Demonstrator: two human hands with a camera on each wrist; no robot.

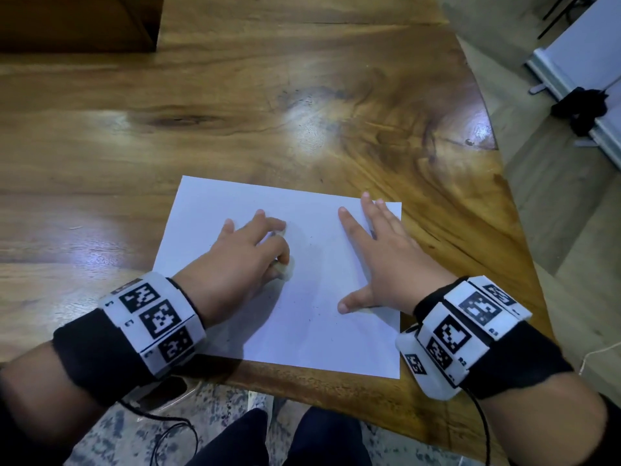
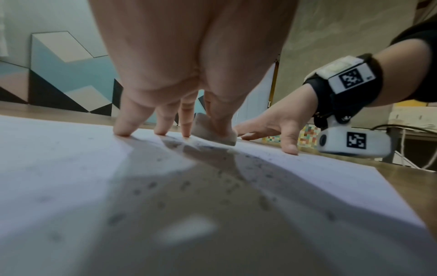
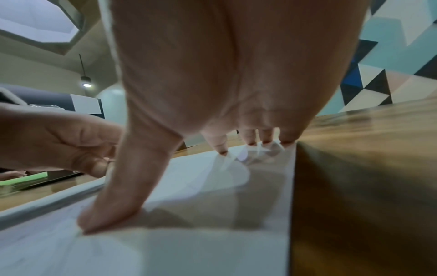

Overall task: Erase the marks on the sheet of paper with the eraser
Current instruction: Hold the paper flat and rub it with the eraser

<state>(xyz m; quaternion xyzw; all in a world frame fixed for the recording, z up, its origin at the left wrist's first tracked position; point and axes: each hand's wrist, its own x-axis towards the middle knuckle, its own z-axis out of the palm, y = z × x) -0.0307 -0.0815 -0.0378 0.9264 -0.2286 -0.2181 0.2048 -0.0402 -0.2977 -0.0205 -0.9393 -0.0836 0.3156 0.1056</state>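
On the wooden table (image 1: 235,105), close to its near edge, a white sheet of paper (image 1: 302,314) lies flat, turned a little askew. Over the sheet's left half, the left hand (image 1: 242,260) pinches a small grey-white eraser (image 2: 212,133) between the thumb and a finger, and the eraser's lower edge touches the paper. The other fingers (image 2: 123,127) of that hand reach down with their tips on the sheet just beside the eraser. Dark crumbs (image 2: 236,179) are scattered over the paper near the eraser and toward the person. From the head view the eraser is mostly hidden under the hand and blurred. Whether any marks are left under it cannot be told. On the sheet's right half, the right hand (image 1: 383,264) lies spread and flat, fingers straight and thumb out to the side, pressing the paper down, with the fingertips near the far right corner. Each wrist wears a black band (image 1: 97,351) carrying white blocks printed with black square patterns, and a thin cable hangs from each. Below the table edge, dark trousers (image 1: 302,438) and a speckled floor (image 1: 114,435) show.
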